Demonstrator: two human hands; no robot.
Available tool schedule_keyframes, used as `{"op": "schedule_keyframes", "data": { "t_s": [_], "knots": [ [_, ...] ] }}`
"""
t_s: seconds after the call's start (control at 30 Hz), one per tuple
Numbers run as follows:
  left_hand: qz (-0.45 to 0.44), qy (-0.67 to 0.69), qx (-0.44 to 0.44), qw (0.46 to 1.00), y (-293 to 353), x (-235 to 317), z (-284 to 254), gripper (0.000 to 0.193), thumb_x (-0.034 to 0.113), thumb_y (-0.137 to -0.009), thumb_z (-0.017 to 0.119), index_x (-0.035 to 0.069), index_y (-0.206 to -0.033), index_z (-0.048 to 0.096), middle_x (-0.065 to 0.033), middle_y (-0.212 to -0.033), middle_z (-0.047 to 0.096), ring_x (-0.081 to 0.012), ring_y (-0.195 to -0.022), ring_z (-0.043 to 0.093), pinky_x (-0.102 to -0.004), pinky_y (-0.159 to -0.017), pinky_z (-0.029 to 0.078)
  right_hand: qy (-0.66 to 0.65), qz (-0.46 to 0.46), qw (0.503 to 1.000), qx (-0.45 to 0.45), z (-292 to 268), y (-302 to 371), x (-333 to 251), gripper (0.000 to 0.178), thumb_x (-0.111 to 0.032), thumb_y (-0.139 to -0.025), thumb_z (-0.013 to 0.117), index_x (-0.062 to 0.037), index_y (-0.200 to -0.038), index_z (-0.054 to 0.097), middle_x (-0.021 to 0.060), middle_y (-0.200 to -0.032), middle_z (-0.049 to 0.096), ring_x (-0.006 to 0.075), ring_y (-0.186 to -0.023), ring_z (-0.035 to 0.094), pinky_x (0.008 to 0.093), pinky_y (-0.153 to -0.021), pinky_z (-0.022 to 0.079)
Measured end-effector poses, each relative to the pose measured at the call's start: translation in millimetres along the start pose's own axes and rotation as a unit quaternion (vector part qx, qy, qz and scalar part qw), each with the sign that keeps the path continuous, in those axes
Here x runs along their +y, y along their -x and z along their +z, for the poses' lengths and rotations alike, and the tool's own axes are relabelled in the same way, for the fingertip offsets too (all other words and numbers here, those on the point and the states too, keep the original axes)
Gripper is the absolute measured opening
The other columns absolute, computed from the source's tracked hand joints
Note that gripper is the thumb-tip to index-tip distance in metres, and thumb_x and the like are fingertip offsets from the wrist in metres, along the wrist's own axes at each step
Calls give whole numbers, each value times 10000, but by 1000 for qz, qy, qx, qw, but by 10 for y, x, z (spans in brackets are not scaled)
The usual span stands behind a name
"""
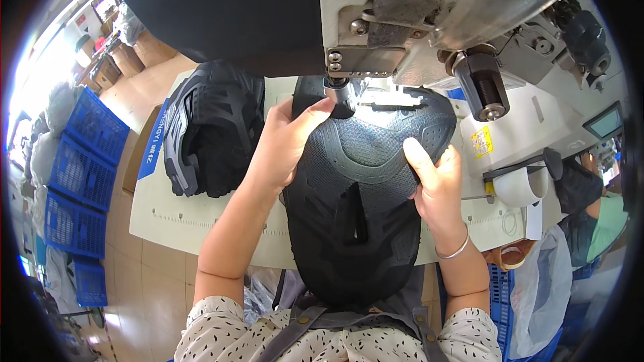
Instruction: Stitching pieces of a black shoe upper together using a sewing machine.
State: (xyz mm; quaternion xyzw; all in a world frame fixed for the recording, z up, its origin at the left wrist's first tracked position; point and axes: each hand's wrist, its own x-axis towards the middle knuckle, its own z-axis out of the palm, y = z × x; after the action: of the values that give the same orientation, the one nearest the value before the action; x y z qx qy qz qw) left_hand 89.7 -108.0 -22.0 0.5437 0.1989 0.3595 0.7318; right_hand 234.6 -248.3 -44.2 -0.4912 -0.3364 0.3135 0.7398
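A black shoe upper (pixel 365 154) lies spread over the pale sewing machine table (pixel 168 218), its far part beneath the lit machine head (pixel 369 60). My left hand (pixel 282 141) pinches its left edge, the thumb close beside the metal presser part (pixel 340 99). On the right side, my right hand (pixel 436 177) grips the edge, thumb on top and the fingers mostly hidden underneath. The upper's near end hangs toward my lap, with a dark slot down its middle. To the left of my left hand rests a pile of black and grey shoe uppers (pixel 215 121).
Blue plastic crates (pixel 80 177) line the floor at the left. A white cup-shaped holder (pixel 520 186) is fixed at the table's right side, near a small screen (pixel 602 121). Below it hangs a clear plastic bag (pixel 540 295). Another person's green garment (pixel 607 224) shows far right.
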Motion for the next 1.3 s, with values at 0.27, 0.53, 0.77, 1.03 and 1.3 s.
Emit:
{"op": "schedule_keyframes", "data": {
  "t_s": [0.27,0.53,0.77,1.03,1.3],
  "knots": [
    [13,3,32,999,203,-27,98,229,124,-850,577,-32,-1016,589,-27,-924,617,-71,-796,554,-221,-756,440,-10,39,999,1,73,101,-26,144,-127,-820,629,10,-857,601,31,-714,621,60,-462,521,182,-362,397],
    [6,14,68,998,450,-133,152,236,145,-841,596,-43,-983,597,-58,-871,631,-80,-725,579,-224,-643,477,6,52,998,-41,100,200,6,91,-67,-821,602,-3,-885,590,53,-745,620,90,-475,528,201,-357,399],
    [-1,-29,52,998,713,-292,202,157,179,-876,529,44,-946,571,-29,-841,611,-79,-696,568,-203,-519,421,-42,86,993,-75,236,276,-16,120,-118,-825,634,-5,-799,604,21,-644,588,77,-477,527,198,-426,429],
    [-52,69,52,995,621,-328,469,175,105,-872,546,26,-1016,607,-7,-860,608,-59,-708,543,-208,-615,483,-28,112,987,-110,195,387,-24,156,-153,-863,587,-4,-847,629,60,-705,639,78,-478,522,193,-445,420],
    [128,-154,-66,978,554,-524,98,391,-25,-839,476,75,-1215,515,-7,-944,592,-66,-675,541,-215,-544,468,150,-180,969,-77,-264,529,-487,162,-6,-831,488,53,-926,605,118,-779,617,163,-646,597,234,-588,477]
  ]
}}
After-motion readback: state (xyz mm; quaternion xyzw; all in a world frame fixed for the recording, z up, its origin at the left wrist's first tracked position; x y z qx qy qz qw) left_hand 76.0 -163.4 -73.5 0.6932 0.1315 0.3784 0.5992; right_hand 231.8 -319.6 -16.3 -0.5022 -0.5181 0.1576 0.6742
